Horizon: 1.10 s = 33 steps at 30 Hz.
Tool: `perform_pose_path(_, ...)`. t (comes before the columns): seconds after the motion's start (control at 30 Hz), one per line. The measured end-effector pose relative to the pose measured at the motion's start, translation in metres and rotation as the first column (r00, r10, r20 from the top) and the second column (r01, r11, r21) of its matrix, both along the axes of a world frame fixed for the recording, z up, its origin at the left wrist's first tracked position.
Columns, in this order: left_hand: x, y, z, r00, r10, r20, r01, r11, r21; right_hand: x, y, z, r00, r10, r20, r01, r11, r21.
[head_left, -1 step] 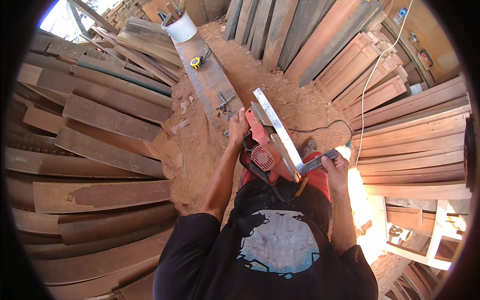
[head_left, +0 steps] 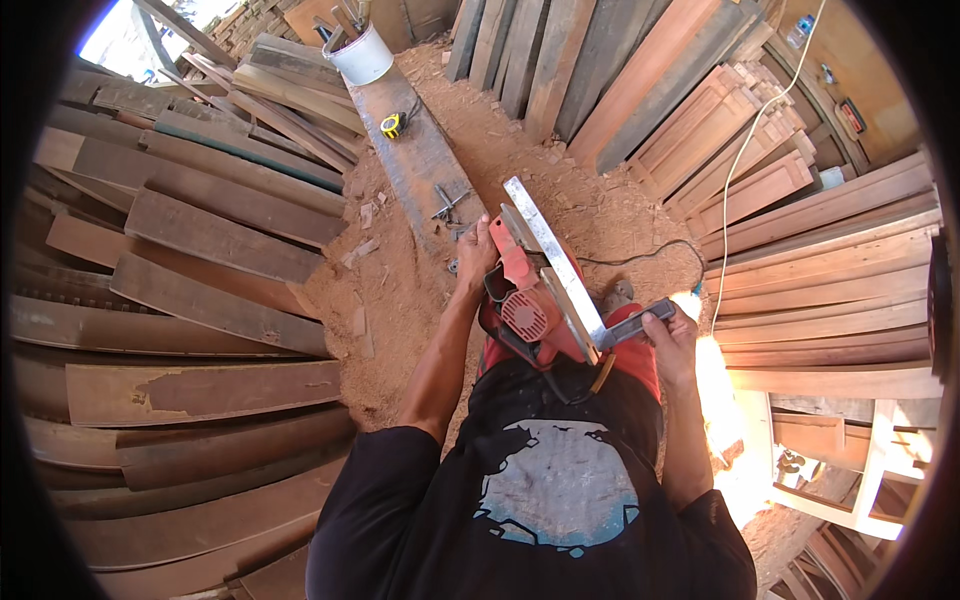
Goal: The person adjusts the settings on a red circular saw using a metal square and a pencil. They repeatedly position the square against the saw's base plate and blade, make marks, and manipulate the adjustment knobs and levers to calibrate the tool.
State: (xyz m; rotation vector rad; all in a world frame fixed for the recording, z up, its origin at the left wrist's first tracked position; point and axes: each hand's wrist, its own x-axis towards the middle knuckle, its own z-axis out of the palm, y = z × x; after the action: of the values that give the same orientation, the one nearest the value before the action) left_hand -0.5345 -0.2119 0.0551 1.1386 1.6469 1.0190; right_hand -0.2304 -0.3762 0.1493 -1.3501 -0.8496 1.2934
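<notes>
A red electric planer (head_left: 526, 315) rests on my lap, tilted so that its flat sole faces right. My left hand (head_left: 478, 250) grips its far end, with the fingers partly hidden behind the tool. In my right hand (head_left: 675, 335) is the dark stock of a try square (head_left: 553, 250), pinched between thumb and fingers. The square's long metal blade lies along the planer's sole, from near my lap up past the far end. Whether the blade touches the sole along its whole length I cannot tell.
Ahead stands a long plank (head_left: 405, 150) bearing a yellow tape measure (head_left: 391, 125), a small metal tool (head_left: 448, 203) and a white bucket (head_left: 362, 58) of tools. Stacked boards (head_left: 220, 240) line the left, more timber (head_left: 820, 300) the right. A dark cord (head_left: 640, 258) crosses the sawdust-covered ground.
</notes>
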Motion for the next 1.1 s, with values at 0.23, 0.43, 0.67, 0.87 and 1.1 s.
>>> perform_pose_path(0.23,-0.004,0.005,-0.024,0.997,-0.010,0.075,0.006,0.998,0.058,-0.004,-0.004,0.006,0.998,0.052,0.025,-0.051,0.998,-0.020)
perform_pose_path(0.43,-0.005,0.009,-0.037,0.990,-0.020,0.143,0.013,0.999,0.053,0.001,-0.004,0.003,0.996,0.089,0.029,-0.088,0.995,-0.042)
perform_pose_path(0.67,-0.002,-0.002,0.003,0.998,0.017,-0.060,-0.012,0.997,0.079,0.009,-0.012,-0.006,0.993,0.099,-0.058,-0.100,0.995,-0.025)
perform_pose_path(0.87,0.004,-0.013,0.040,0.996,0.015,-0.092,0.005,0.976,0.216,0.015,-0.022,-0.014,0.991,0.100,-0.094,-0.104,0.994,-0.030)
perform_pose_path(1.1,0.005,-0.015,0.040,0.997,0.001,-0.075,0.016,0.972,0.236,0.018,-0.027,-0.019,0.988,0.105,-0.113,-0.108,0.994,-0.020)
